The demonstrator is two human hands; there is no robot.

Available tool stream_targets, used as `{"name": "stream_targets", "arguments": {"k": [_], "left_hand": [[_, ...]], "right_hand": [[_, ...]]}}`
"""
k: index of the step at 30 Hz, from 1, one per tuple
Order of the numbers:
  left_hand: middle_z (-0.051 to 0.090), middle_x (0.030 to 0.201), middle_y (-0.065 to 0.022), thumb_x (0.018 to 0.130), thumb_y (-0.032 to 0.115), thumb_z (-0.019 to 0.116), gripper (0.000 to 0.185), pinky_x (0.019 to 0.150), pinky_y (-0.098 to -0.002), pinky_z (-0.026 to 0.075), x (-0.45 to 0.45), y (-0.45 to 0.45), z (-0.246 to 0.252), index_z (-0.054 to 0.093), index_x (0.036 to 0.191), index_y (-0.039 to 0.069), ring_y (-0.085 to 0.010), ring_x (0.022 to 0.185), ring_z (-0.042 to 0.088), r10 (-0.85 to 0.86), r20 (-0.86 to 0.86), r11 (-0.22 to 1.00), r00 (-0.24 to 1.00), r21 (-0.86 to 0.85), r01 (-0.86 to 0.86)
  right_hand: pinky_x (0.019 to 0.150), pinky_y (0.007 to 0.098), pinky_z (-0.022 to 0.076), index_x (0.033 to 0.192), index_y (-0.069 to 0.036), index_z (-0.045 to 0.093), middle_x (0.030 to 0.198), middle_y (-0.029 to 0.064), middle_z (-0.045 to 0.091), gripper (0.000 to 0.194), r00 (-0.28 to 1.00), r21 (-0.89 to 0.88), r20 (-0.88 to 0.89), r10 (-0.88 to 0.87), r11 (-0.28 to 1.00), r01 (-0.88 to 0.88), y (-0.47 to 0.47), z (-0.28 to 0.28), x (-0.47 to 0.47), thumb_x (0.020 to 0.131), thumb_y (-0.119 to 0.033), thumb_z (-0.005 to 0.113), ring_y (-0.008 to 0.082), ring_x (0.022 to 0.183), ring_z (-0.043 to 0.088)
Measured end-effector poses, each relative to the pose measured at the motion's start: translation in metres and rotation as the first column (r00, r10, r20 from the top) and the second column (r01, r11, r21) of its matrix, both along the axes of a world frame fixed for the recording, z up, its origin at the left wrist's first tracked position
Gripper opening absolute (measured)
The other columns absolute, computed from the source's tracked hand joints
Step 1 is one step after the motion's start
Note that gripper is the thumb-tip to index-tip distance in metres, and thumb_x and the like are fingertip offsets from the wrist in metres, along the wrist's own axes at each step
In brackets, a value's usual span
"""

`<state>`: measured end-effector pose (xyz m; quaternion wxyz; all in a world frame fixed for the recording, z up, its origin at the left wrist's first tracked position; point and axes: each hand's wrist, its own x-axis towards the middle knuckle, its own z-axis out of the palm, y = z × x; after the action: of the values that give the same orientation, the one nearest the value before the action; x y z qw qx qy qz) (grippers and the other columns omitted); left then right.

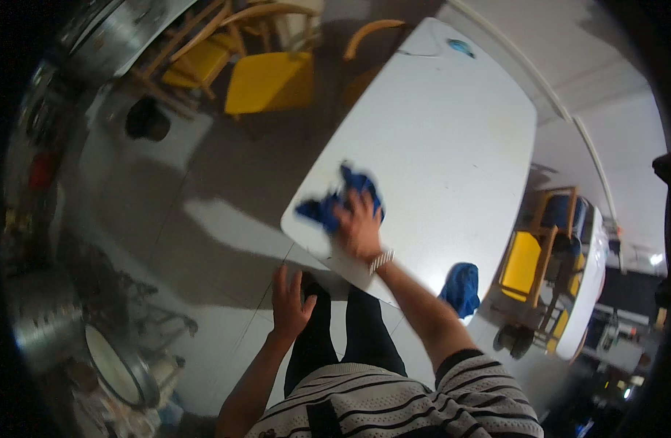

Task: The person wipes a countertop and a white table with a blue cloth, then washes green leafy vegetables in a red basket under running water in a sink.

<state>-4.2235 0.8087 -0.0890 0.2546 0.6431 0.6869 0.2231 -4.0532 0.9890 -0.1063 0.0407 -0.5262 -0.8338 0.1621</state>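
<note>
My right hand [358, 227] presses down on a crumpled blue cloth [362, 183] near the left corner of the white table [450, 153]; the hand and the cloth are slightly blurred. A second blue cloth [462, 287] lies bunched at the table's near right corner, beside my right forearm. My left hand [291, 304] hangs in the air off the near edge of the table, above my legs, with its fingers apart and nothing in it. At the far end of the table lies a small teal object [460, 47], too small to name, with a thin dark cord near it.
Wooden chairs with yellow seats [269, 82] stand beyond the table's left side. To the right are another white table [581, 290] and a yellow-seated chair [521, 265]. A round metal-rimmed container [113, 364] is at the lower left. A dark object [147, 119] sits on the tiled floor.
</note>
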Motion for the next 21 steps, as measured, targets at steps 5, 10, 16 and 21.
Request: {"name": "stream_targets", "arguments": {"k": [5,10,16,21], "left_hand": [[0.015,0.141,-0.0257,0.067,0.026,0.074,0.076,0.095,-0.0602,0.029,0.0,0.067,0.023,0.035,0.129,0.006,-0.0473,0.13,0.015,-0.147,-0.149,0.989,0.978,-0.011,0.147],[0.01,0.141,-0.0257,0.06,0.035,0.079,0.091,0.095,-0.0602,0.03,0.026,0.103,0.036,0.031,0.132,0.006,-0.0486,0.131,0.009,-0.368,-0.234,0.903,0.9,-0.321,0.286],[0.005,0.141,-0.0288,0.058,0.042,0.08,0.101,0.098,-0.0593,0.03,0.033,0.099,0.016,0.026,0.135,0.005,-0.0519,0.13,0.0,-0.39,-0.3,0.9,0.871,-0.326,0.29],[0.006,0.141,-0.03,0.058,0.045,0.079,0.101,0.101,-0.0598,0.023,0.036,0.105,0.035,0.027,0.134,0.001,-0.0519,0.13,0.0,-0.396,-0.337,0.878,0.854,-0.41,0.246]], "right_hand": [[0.094,0.0658,0.025,0.121,-0.024,0.052,0.142,0.0181,0.026,0.057,0.979,-0.077,-0.033,-0.2,0.977,0.197,-0.117,0.021,0.086,0.067,-0.021,0.068,0.0417,0.13,0.021],[0.092,0.0668,0.0253,0.128,-0.022,0.043,0.143,0.0183,0.022,0.058,0.58,0.117,-0.015,-0.814,0.575,0.81,-0.009,0.011,0.202,0.073,-0.026,0.062,0.0445,0.128,0.022],[0.093,0.0717,0.0199,0.135,-0.023,0.036,0.142,0.0195,0.022,0.066,0.784,0.099,0.063,-0.618,0.785,0.611,-0.037,-0.007,0.153,0.075,-0.024,0.063,0.0439,0.132,0.015],[0.09,0.073,0.0208,0.13,-0.031,0.043,0.143,0.0204,0.021,0.054,0.938,-0.249,0.015,-0.346,0.907,0.339,-0.114,0.047,0.115,0.079,-0.019,0.057,0.0456,0.132,0.014]]}}
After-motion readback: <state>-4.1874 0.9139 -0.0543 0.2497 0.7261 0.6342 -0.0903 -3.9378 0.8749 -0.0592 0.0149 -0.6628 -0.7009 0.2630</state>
